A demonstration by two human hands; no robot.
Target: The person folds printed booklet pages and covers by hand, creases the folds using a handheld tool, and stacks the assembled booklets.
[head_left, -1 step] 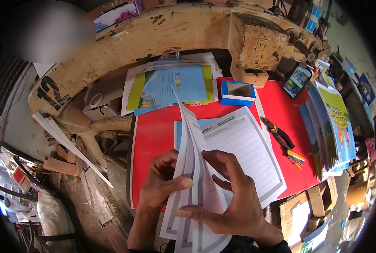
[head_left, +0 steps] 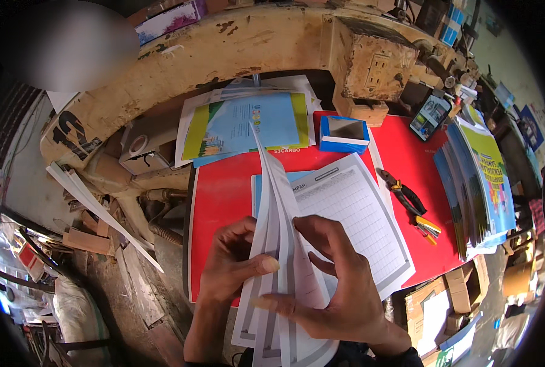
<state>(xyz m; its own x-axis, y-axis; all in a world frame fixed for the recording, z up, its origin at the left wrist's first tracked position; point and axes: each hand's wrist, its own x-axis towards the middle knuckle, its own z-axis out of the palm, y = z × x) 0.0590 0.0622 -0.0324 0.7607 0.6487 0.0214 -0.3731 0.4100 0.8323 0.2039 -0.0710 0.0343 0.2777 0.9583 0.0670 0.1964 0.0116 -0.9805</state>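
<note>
Both hands hold a bundle of loose printed paper sheets (head_left: pixel 283 244) upright above the red board (head_left: pixel 223 202). My left hand (head_left: pixel 235 263) grips it from the left, thumb pressed across the front sheets and fingers behind. On the other side, my right hand (head_left: pixel 339 287) has its fingertips at the bundle's right edge and its thumb across the lower sheets. The sheets fan apart at the bottom. Behind them, a printed grid sheet (head_left: pixel 358 226) lies on the board, with a blue sheet partly hidden under it.
Black-handled pliers (head_left: pixel 407 197) and a yellow-handled tool (head_left: pixel 428 227) lie right of the grid sheet. Farther right stands a stack of booklets (head_left: pixel 477 177) beside a propped phone (head_left: pixel 431 114). A blue box (head_left: pixel 344 134) and printed covers (head_left: pixel 248 122) sit at the back, below a worn machine frame (head_left: pixel 254 43).
</note>
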